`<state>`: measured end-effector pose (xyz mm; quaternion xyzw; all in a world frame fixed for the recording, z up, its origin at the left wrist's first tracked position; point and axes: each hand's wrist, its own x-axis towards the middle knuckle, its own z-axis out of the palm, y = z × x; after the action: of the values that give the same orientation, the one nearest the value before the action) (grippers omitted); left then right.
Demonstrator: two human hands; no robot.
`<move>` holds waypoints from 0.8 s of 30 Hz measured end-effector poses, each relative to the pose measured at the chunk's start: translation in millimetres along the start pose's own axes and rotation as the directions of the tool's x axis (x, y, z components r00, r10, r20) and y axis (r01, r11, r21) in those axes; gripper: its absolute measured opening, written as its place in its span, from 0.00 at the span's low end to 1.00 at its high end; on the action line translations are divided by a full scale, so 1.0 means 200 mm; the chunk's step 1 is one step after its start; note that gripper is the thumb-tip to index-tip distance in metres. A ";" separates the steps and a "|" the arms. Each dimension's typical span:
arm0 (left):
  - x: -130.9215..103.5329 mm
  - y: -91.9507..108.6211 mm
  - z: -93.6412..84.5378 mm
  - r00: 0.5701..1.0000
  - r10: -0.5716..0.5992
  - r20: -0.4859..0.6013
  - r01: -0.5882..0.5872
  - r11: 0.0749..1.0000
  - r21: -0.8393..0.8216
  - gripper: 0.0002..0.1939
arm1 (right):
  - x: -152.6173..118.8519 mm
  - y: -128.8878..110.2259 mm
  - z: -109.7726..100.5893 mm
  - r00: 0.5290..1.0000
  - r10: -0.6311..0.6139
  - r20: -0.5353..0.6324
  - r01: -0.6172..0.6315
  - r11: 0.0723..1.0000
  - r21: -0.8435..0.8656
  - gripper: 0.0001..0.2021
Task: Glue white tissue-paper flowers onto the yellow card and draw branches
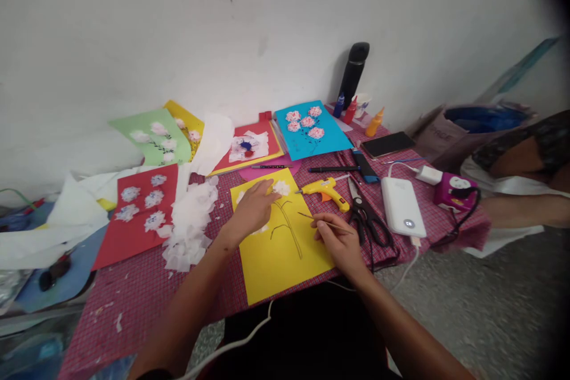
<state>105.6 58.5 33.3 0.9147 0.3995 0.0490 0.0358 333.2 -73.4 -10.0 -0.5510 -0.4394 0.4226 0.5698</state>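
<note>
A yellow sheet of paper (267, 273) lies in front of me, with dark branch lines drawn on it. My left hand (253, 208) rests on its upper left, fingers stretched out and touching the sheet beside a white paper flower (281, 188). Other white bits show partly from under that hand. My right hand (337, 241) is closed round a thin paintbrush (332, 224), its tip pointing left over the sheet's right part. Just beyond the brush lies a yellow glue gun (327, 191), with black-handled scissors (366, 214) to its right.
Left of the sheet are a heap of white paper petals (189, 222) and a red flower card (145, 208). A blue flower card (309, 130) stands behind. Rightward are a white power bank (403, 208), a phone (388, 144), paint bottles (375, 122) and a black flask (354, 74).
</note>
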 end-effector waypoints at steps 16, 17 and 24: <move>0.00 0.02 0.03 1.000 0.004 -0.025 -0.002 0.999 0.055 0.25 | 0.00 0.01 0.00 0.999 -0.031 -0.007 0.032 0.999 0.042 0.13; 0.01 0.03 0.03 1.000 0.005 -0.020 -0.004 0.998 0.058 0.25 | 0.00 0.01 0.00 1.000 -0.030 -0.007 0.030 0.998 0.048 0.13; -0.05 0.04 0.00 0.995 0.059 -0.083 -0.059 0.998 0.001 0.24 | 0.00 0.02 -0.01 1.000 -0.025 -0.002 0.025 0.997 0.069 0.12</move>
<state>104.9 45.8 32.9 0.9232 0.3736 0.0883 0.0184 334.1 -74.2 -13.8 -0.5257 -0.4312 0.4301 0.5939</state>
